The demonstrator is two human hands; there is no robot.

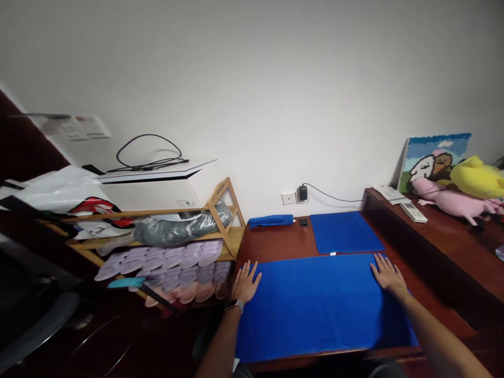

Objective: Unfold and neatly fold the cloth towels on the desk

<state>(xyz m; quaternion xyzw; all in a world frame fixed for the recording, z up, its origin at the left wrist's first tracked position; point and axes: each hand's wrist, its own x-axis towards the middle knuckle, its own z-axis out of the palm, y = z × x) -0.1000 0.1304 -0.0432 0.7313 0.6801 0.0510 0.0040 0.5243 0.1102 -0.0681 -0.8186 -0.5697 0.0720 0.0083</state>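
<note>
On my feed, my left hand [246, 283] and right hand [388, 275] lie open and well apart, palms flat at the far corners of the blue mat [315, 315] — nothing gripped — with a second blue mat [344, 232] just beyond my right hand.

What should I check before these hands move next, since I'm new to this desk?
1. Left hand: empty, open, at the left edge of the large blue mat: ok.
2. Right hand: empty, open, flat on the mat near its far edge: ok.
3. Large blue mat: lying flat on the wooden desk: ok.
4. Smaller blue mat: just beyond the large one; whether their edges touch: cannot tell.
5. Lilac slippers on the wooden rack: very close to the left hand; whether anything touches it: cannot tell.
</note>
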